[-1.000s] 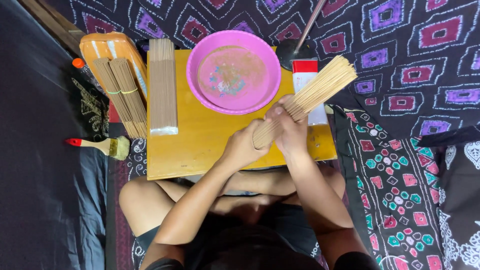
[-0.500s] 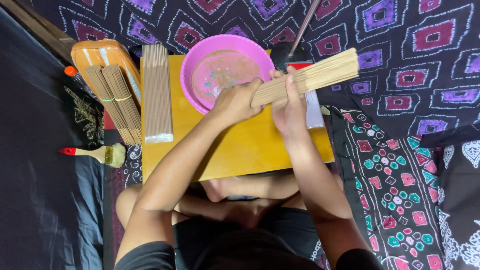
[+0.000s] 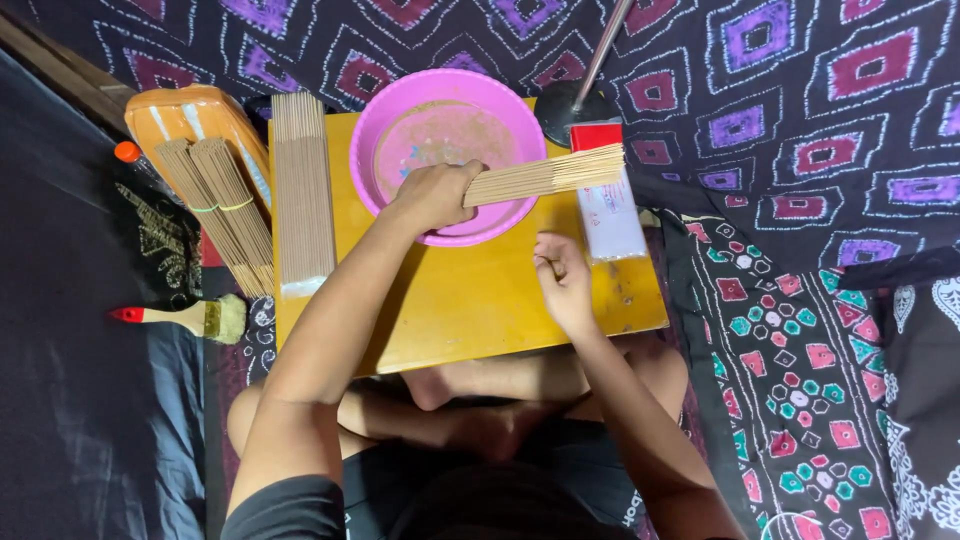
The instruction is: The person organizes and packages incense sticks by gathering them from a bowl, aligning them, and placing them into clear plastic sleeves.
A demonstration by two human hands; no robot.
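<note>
Half a second ago both hands gripped the sticks; now the right hand (image 3: 562, 272) has let go and dropped toward the table's (image 3: 470, 300) bare middle, fingers loosely curled, holding nothing. Only the left hand (image 3: 432, 195) keeps the sticks (image 3: 545, 176), its fist closed round one end of the bundle. The bundle has swung down to lie almost level, pointing right, and reaches from over the bowl's (image 3: 385, 120) right part to above the red-topped box (image 3: 607, 205).

Thin, straight and pale tan, the sticks sit packed in a tight round sheaf. The bowl is round pink plastic, smeared inside with brownish powder, and stands at the table's far edge, its rim overhanging slightly. The table is a yellow wooden slab with square corners; its near half is open, and the right hand hovers over it, well apart from the bowl. The box lies along the right edge, touching a dark round base (image 3: 568, 108) with a metal pole rising from it.

Along the left edge lies a flat rectangular pack of sticks (image 3: 302, 190) in clear wrap. Just beyond it, off the table, two banded bundles (image 3: 218, 210) rest slanted on an orange tray (image 3: 185, 108). A red-handled brush (image 3: 185, 317) lies on dark cloth further left. Patterned fabric (image 3: 800, 150) covers the floor around.
</note>
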